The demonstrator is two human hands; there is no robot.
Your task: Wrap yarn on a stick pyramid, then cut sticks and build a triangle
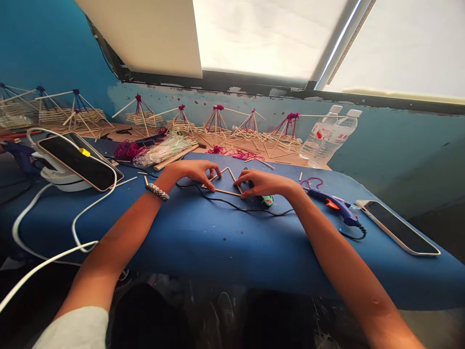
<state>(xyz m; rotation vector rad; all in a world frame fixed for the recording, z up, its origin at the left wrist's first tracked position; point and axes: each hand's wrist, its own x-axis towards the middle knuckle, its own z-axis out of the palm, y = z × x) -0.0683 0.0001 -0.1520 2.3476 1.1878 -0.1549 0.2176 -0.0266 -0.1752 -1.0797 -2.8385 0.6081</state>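
Three thin wooden sticks form a triangle lying on the blue tabletop between my hands. My left hand has its thumb and fingers closed about the triangle's left corner. At the right corner, my right hand grips the stick ends between thumb and fingers. A small green tool lies under my right hand, partly hidden by it. A black cable runs across the table just in front of the triangle.
A blue glue gun and a phone lie to the right. Left stands another phone with white cables. Behind are bagged sticks, magenta yarn, several stick-and-yarn structures and two water bottles.
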